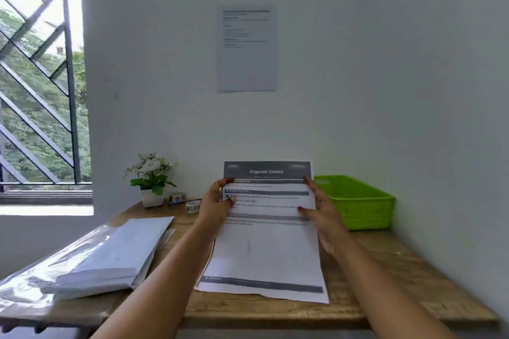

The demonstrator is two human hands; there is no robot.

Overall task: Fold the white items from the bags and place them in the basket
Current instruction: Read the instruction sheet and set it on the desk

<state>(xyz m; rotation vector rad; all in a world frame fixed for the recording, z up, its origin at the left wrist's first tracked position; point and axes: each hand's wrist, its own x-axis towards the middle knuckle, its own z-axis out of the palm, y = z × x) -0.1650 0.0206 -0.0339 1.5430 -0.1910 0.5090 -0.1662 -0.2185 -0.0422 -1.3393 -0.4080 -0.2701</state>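
Over the wooden table [385, 270], the left hand [217, 201] and right hand [322, 215] each pinch a side edge of the "Organize Clothes" instruction sheet [264, 250], thumbs and fingertips clamped on the paper. Bagged white items [115, 250] lie stacked at table's left, untouched. Green basket [358, 201] sits rear right, by the wall. Potted plant [151, 176] and tape roll [192, 206] rear left.

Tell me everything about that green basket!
The green basket is bright plastic, rectangular, open on top, with a slot in its left rim. It stands upright at the right of the wooden table. Its bottom is hidden. The paper and the right hand holding it cover its left corner from view.
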